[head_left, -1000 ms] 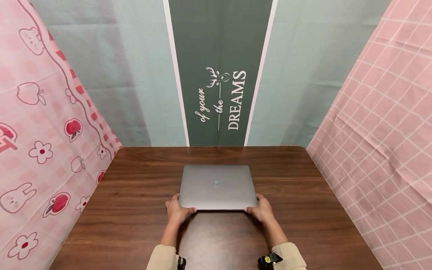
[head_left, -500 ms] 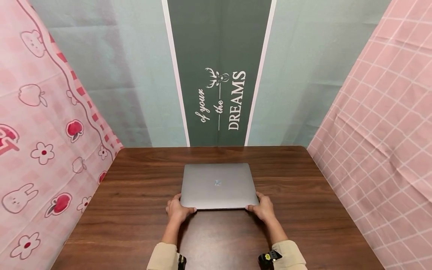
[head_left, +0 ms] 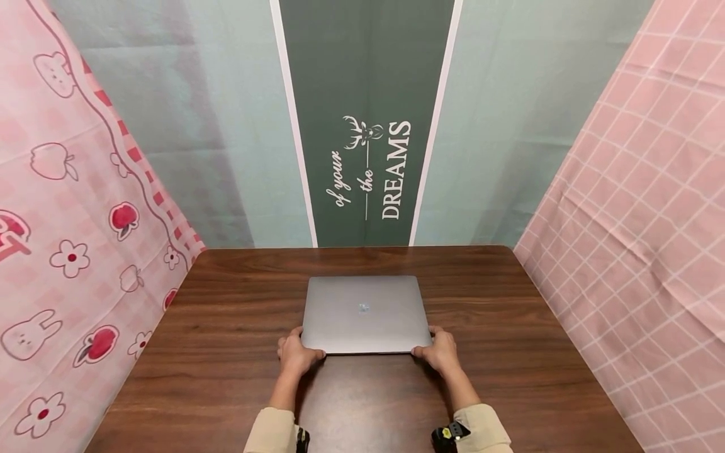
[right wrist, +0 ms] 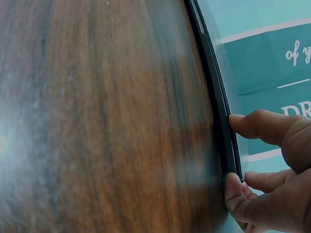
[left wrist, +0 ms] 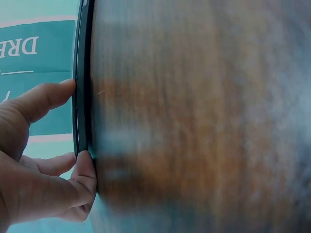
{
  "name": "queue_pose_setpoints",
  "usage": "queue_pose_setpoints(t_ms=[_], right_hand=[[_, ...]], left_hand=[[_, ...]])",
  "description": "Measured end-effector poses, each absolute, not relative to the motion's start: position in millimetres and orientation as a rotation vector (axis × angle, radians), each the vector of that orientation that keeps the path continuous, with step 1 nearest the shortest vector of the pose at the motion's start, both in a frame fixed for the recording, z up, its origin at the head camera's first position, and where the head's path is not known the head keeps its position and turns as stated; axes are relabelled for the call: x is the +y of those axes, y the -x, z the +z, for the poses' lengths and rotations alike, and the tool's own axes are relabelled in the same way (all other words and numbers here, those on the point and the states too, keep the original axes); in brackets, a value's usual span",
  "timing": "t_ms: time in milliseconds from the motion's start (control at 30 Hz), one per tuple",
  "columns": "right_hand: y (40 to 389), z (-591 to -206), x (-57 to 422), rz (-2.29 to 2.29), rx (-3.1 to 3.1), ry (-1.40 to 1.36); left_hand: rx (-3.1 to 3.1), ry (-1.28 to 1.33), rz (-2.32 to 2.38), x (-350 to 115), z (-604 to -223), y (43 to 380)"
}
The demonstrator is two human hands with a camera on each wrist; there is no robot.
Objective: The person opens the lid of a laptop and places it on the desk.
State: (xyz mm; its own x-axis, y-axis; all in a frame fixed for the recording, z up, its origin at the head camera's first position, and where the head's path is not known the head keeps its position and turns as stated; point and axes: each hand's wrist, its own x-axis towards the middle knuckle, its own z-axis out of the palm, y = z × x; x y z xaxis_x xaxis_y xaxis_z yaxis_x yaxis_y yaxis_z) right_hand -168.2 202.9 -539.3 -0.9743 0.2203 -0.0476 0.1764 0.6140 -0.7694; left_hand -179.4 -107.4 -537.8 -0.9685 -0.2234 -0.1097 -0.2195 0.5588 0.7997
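A closed grey laptop point(head_left: 365, 314) with a small shiny logo on its lid lies flat on the wooden table, its front edge toward the person. At the front left corner, my left hand point(head_left: 297, 353) grips it, thumb on the front edge and fingers around the side. My right hand point(head_left: 440, 352) holds the front right corner the same way. In the left wrist view, the left thumb point(left wrist: 51, 99) presses the dark laptop edge point(left wrist: 82, 97), with curled fingers at the corner. The right wrist view has the right thumb point(right wrist: 262, 127) against the laptop's edge point(right wrist: 219, 107).
The brown wood-grain table point(head_left: 238, 377) reaches back to a green and pale blue cloth point(head_left: 368, 75) with white lettering. A pink patterned cloth point(head_left: 90, 251) hangs at the left, a pink checked cloth point(head_left: 623, 220) at the right. Both sleeves are beige, with black straps at the wrists.
Both hands keep their grip at the front corners. The laptop has shifted only very slightly, its front edge a touch straighter than half a second ago; the head view has also drifted a little.
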Motion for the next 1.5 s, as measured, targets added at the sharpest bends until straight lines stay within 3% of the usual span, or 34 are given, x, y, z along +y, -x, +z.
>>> queue_pose_setpoints(t_ms=[333,633,900,1500], right_hand=[[163,-528,200,1.067,-2.842,0.206],[164,-527,181,0.61,-2.621,-0.446],[172,-538,164,0.209,-2.508,-0.852],[185,-548,138,-0.115,-2.564,-0.981]], left_hand=[[-2.884,-0.19,-1.202,-114,-531,180],[-2.946,0.153,-1.05,-139,-525,182],[-2.979,0.243,-0.862,-149,-531,184],[-3.02,0.168,-0.999,-148,-539,186]])
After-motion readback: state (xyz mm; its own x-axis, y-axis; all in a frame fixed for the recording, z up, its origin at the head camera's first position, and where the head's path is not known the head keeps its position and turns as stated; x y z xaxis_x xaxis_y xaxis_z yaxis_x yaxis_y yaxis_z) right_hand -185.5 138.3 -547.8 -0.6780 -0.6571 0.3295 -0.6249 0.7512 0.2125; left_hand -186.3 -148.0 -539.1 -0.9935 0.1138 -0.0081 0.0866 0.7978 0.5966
